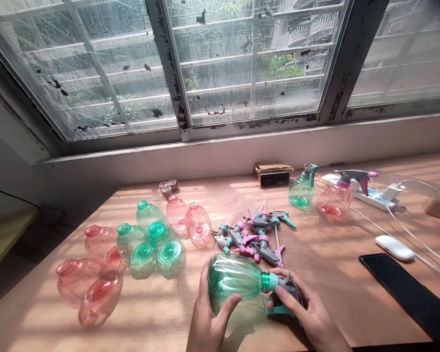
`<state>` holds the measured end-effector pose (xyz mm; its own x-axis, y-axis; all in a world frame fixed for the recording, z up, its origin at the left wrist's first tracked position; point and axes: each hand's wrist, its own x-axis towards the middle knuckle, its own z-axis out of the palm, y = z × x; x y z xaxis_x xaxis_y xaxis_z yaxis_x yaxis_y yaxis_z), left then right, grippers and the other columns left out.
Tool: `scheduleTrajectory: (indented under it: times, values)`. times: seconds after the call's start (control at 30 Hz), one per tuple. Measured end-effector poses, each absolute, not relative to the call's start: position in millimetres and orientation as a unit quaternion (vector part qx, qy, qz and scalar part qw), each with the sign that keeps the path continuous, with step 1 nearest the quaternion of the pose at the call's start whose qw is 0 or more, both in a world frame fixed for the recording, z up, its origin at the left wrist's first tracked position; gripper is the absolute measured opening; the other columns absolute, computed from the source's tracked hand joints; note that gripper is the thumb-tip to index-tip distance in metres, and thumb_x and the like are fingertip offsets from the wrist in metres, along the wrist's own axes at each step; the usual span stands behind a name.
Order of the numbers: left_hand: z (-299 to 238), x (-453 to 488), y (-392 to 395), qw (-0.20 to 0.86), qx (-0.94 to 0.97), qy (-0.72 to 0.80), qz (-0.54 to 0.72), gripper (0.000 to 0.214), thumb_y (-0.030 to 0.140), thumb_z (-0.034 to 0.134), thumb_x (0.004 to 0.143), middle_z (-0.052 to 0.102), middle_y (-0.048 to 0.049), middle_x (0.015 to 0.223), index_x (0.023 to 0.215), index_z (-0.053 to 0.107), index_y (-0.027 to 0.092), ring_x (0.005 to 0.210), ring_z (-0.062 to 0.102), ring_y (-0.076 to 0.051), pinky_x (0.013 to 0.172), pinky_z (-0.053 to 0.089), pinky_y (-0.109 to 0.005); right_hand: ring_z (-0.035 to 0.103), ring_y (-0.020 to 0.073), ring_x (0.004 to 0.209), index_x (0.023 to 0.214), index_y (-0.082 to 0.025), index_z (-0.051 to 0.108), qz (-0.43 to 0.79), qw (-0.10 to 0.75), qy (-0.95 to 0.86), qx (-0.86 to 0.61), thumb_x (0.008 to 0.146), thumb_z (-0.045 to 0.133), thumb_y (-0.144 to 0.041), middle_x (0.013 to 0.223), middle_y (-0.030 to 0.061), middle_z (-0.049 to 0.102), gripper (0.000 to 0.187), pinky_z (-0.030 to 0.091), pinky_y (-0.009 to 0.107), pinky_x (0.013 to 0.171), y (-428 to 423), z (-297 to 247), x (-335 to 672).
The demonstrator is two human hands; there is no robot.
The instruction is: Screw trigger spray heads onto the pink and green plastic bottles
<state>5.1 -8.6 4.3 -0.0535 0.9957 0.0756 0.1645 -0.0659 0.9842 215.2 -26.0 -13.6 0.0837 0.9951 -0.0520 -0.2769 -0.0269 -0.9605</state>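
Held sideways above the table's front is a green transparent spray bottle. My left hand wraps round its body near the base. At the neck, my right hand grips the grey and teal spray head, with thumb and fingers at its teal collar. The collar sits against the bottle's green neck; how tightly it is screwed I cannot tell. Just beyond lies a pile of loose spray heads in pink, grey and teal. To the left stand or lean several open green bottles and pink bottles.
Two bottles with heads on, one green and one pink, stand at the back right. Near them are a power strip with cables, a white case, a black phone and a digital clock. Windows line the back.
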Motion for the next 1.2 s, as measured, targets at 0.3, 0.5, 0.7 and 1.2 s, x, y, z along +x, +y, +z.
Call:
scheduleTrajectory:
  times: [0.3, 0.5, 0.7, 1.2]
  values:
    - [2, 5, -6, 0.413, 0.552, 0.515, 0.509, 0.070, 0.042, 0.075, 0.085, 0.057, -0.0033, 0.153, 0.149, 0.046, 0.036, 0.145, 0.048, -0.032, 0.121, 0.038, -0.045, 0.069, 0.0233, 0.066, 0.109, -0.026, 0.074, 0.536, 0.582, -0.394, -0.468, 0.078, 0.082, -0.052, 0.071, 0.0008, 0.076, 0.041, 0.056, 0.034, 0.065, -27, -12, 217]
    - [-9, 3, -7, 0.447, 0.512, 0.512, 0.526, 0.079, 0.049, 0.080, 0.081, 0.056, -0.0118, 0.153, 0.147, 0.042, 0.028, 0.142, 0.051, -0.033, 0.117, 0.042, -0.047, 0.070, 0.0227, 0.064, 0.101, -0.024, 0.081, 0.544, 0.583, -0.365, -0.481, 0.071, 0.089, -0.047, 0.072, -0.0001, 0.075, 0.038, 0.056, 0.034, 0.065, -26, -12, 213]
    - [-3, 1, -6, 0.473, 0.456, 0.505, 0.560, 0.068, 0.055, 0.076, 0.085, 0.057, -0.0110, 0.147, 0.141, 0.051, 0.027, 0.133, 0.059, -0.032, 0.108, 0.050, -0.039, 0.069, 0.0215, 0.068, 0.099, -0.026, 0.081, 0.535, 0.577, -0.395, -0.474, 0.071, 0.089, -0.042, 0.079, -0.0001, 0.078, 0.033, 0.054, 0.030, 0.065, -28, -14, 214]
    - [10, 4, -22, 0.304, 0.504, 0.524, 0.616, 0.068, 0.047, 0.072, 0.090, 0.037, -0.0056, 0.165, 0.150, 0.043, 0.034, 0.153, 0.029, -0.037, 0.127, 0.023, -0.054, 0.058, 0.0139, 0.058, 0.092, -0.022, 0.079, 0.507, 0.605, -0.378, -0.483, 0.073, 0.088, -0.039, 0.065, -0.0035, 0.068, 0.027, 0.048, 0.021, 0.055, -26, -14, 207]
